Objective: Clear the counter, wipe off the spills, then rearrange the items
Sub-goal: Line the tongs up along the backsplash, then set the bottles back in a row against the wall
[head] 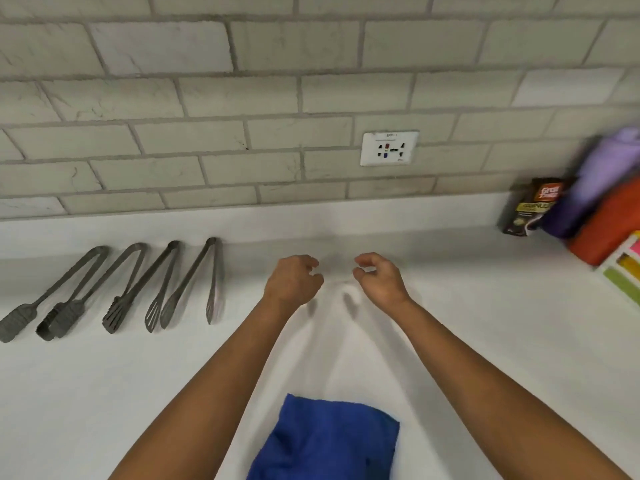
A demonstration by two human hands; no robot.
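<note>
We see both hands out over the white tabletop (450,341), near its middle and close to each other. Left hand (294,280) has fingers loosely curled, holding nothing. Right hand (379,277) is the same, thumb and fingers curled with a gap between them, nothing in it. Whether either hand touches the tabletop, we cannot tell. Blue cloth (329,441) lies crumpled on the tabletop at the near edge, between the forearms, well apart from both hands. Four grey tongs (121,289) lie in a row at left, side by side, hinge ends toward the wall, tips toward us. At far right against the tiled wall (207,98) stands a dark packet (530,206), with a purple bag (595,181) and an orange bag (606,223) beside it, blurred. A striped coloured item (623,268) shows at the right edge. White socket (388,148) on the wall above the hands.
</note>
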